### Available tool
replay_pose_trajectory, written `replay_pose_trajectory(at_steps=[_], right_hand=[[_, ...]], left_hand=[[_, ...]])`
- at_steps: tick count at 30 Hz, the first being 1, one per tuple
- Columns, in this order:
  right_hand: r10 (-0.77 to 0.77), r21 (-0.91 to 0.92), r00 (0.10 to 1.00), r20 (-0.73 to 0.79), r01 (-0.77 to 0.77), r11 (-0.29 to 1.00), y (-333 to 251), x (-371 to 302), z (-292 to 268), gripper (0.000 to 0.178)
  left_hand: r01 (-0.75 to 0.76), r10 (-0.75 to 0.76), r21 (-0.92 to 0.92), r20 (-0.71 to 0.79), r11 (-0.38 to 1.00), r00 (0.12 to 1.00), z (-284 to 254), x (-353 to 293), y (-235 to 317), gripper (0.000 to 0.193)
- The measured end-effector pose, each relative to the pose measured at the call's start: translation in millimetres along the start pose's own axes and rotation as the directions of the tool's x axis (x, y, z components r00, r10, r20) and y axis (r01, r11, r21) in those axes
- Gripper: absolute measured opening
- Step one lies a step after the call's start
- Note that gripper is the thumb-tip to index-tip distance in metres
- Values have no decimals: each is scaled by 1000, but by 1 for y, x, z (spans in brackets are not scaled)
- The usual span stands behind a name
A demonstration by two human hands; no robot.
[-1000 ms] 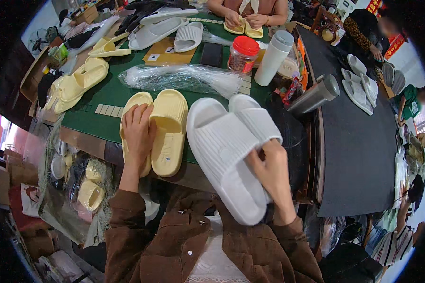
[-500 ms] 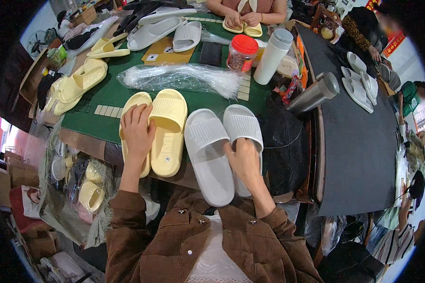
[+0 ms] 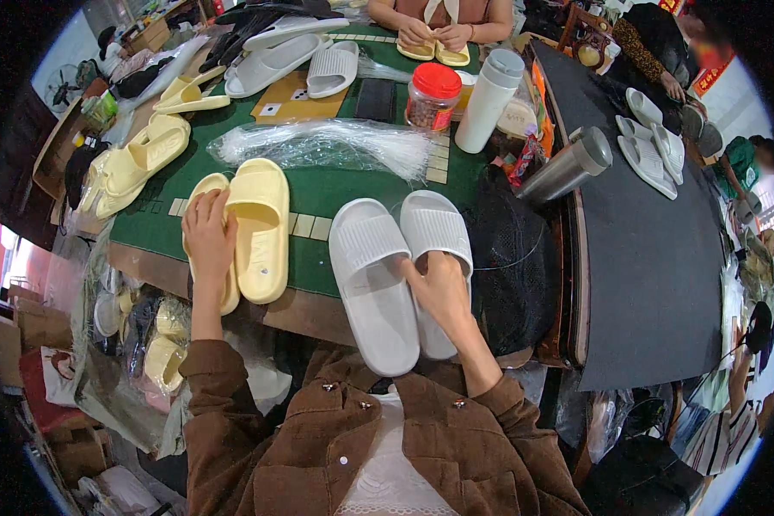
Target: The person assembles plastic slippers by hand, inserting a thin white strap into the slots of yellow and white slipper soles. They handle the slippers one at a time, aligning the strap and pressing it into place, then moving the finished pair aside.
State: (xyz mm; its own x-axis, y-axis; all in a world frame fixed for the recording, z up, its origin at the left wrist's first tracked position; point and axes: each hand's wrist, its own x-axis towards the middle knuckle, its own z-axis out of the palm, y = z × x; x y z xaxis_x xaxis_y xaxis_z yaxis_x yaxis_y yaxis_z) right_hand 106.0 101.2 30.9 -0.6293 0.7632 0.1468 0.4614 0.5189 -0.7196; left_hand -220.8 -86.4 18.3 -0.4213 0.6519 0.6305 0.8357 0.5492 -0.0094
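A pair of pale yellow slippers (image 3: 261,245) lies side by side at the table's near edge, toes away from me. My left hand (image 3: 206,241) grips the left one of the pair from above, its fingers over the strap. To the right, a pair of light grey slippers (image 3: 375,297) with ribbed straps overhangs the near edge. My right hand (image 3: 443,291) has its fingers under the strap of the right grey slipper (image 3: 433,218), and its thumb reaches to the left one. Some of these fingers are hidden by the strap.
Beyond lie a bundle of clear plastic ties (image 3: 335,146), a red-lidded jar (image 3: 432,96), a white bottle (image 3: 490,101) and a steel flask (image 3: 568,163). More yellow slippers (image 3: 142,163) sit at left. Across the green table (image 3: 168,236), another person's hands (image 3: 436,36) handle yellow slippers.
My left hand has slid the yellow pair to the left, widening the gap to the grey pair. My right hand stays at the grey slippers.
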Motion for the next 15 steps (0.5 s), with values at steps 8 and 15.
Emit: replay_pose_trajectory(at_steps=[8,15], right_hand=[[86,335,987,134,-127,934,-4,4,11,36],[0,503,987,160,-82,860,18,-2,15,30]], left_hand=[[108,-120,147,76,983,990,-13,-1,14,53],[-55,107,-506,74,861,991,-37,10,107,47]])
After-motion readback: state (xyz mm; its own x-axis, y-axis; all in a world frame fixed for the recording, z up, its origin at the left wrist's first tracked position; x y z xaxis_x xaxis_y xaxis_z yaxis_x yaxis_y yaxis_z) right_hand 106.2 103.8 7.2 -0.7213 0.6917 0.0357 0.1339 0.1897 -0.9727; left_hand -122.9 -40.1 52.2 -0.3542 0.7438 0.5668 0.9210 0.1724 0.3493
